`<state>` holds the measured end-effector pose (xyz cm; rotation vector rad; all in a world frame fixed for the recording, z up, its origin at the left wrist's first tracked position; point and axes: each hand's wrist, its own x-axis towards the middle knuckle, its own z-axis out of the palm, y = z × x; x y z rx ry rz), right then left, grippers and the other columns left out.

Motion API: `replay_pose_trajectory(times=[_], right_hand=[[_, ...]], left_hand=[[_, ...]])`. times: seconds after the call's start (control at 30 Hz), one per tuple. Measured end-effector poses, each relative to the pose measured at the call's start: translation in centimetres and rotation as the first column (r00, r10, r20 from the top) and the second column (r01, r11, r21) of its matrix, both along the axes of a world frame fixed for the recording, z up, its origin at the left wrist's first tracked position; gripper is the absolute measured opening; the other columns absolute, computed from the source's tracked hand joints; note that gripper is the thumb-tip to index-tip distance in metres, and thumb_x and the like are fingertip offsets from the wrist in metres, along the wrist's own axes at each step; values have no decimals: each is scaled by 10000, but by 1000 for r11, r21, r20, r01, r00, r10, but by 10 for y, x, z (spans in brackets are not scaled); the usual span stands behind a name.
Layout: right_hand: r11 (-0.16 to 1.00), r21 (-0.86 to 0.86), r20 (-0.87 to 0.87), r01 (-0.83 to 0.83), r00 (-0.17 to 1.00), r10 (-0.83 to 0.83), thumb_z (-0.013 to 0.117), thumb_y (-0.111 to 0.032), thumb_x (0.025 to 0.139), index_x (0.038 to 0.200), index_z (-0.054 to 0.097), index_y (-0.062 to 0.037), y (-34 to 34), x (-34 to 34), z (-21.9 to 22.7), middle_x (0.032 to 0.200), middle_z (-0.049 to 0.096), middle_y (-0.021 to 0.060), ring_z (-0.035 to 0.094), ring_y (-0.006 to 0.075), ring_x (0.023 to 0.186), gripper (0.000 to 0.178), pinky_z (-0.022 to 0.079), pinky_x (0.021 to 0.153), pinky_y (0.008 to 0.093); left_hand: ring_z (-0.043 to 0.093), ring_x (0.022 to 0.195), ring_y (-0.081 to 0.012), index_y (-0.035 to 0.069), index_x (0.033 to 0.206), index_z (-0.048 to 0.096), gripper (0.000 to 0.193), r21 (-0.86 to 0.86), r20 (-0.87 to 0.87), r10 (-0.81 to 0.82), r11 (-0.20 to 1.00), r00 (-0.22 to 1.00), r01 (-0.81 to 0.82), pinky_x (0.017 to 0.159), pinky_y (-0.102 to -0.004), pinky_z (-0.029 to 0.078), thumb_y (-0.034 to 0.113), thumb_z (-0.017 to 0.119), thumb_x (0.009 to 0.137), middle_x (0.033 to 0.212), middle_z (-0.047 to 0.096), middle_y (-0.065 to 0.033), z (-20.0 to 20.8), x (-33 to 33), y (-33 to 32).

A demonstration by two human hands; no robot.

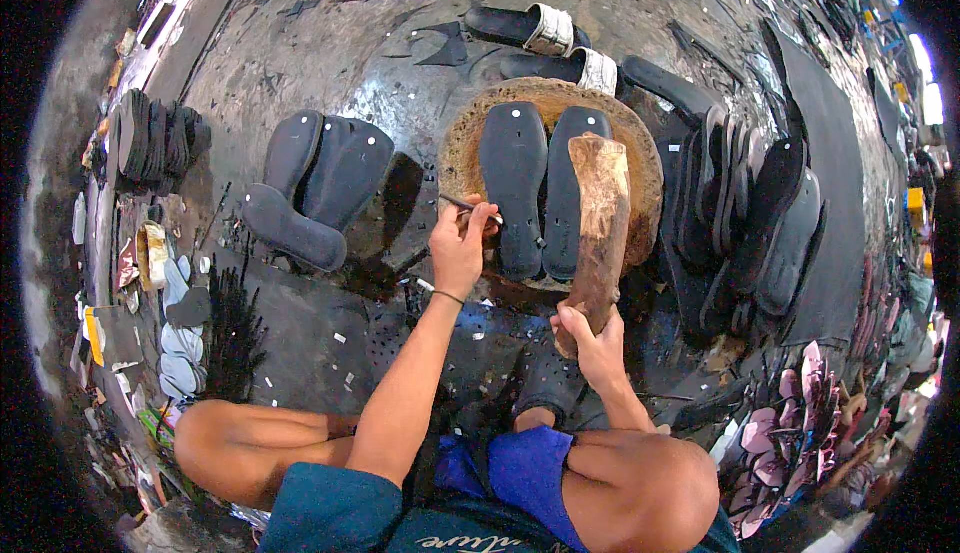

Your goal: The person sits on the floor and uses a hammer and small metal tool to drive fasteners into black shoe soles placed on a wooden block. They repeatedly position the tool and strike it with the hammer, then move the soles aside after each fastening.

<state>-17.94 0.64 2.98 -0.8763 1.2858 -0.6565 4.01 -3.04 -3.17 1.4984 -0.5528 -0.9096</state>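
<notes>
Two dark sandal soles lie side by side on a round wooden block [462, 138]. The left sole [513, 168] shows fully, with a white dot at its far end and small holes toward its near end. Much of the right sole [562, 203] is hidden under a rough wooden club [602, 193]. My right hand [590, 338] is closed around the club's near end, holding it over that sole. Between the fingers of my left hand [462, 248] is a thin dark punch [457, 201], held beside the left sole's edge.
More dark soles [320, 178] lie left of the block, and a stack of soles [155, 138] stands farther left. Strapped sandals [550, 31] sit behind the block. Many soles [730, 203] lean together at right, beside a dark sheet [830, 173]. Scraps litter the floor.
</notes>
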Motion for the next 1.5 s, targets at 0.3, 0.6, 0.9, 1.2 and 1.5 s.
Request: replay_pose_trajectory(times=[0.3,0.6,0.9,1.2,1.5], right_hand=[[967,-247,20,-61,997,68,758,-234,793,1137,576,6,-40,-14,122,862,654,71,647,175,738,457,531,649,325],[931,-16,59,-366,929,366,709,-237,876,984,651,-22,-24,-20,29,699,620,45,529,133,526,247,450,492,330],[945,-97,-481,311,817,-319,711,-95,810,1227,532,22,119,-117,-30,1066,626,160,639,283,958,468,514,842,416],[668,-473,-809,-575,584,-69,737,-171,790,1475,357,-12,-27,9,-20,1515,330,277,301,452,1406,799,232,1163,533],[502,-543,-723,-673,679,128,753,-197,753,1473,401,-80,-35,90,-24,1542,272,279,360,469,1344,810,328,1092,535]], left_hand=[[702,678,-142,51,1061,704,226,-48,568,-28,997,823,67,628,-300,551,244,691,945,829,731,-100,-5,-15,0],[691,921,-306,47,1101,679,240,87,749,-281,940,600,331,744,-381,569,118,734,878,963,717,-116,-10,-10,12],[728,865,-231,-14,1002,609,335,299,126,-280,925,952,233,655,-343,588,320,576,1012,935,726,-148,30,8,-24],[661,784,-205,27,1060,542,125,60,-69,38,998,997,-34,712,-348,547,56,500,945,1099,668,-151,21,46,-9],[457,1155,-415,-70,1134,463,699,274,957,-71,529,280,-803,995,-521,383,368,806,713,1138,497,-221,-12,264,101]])
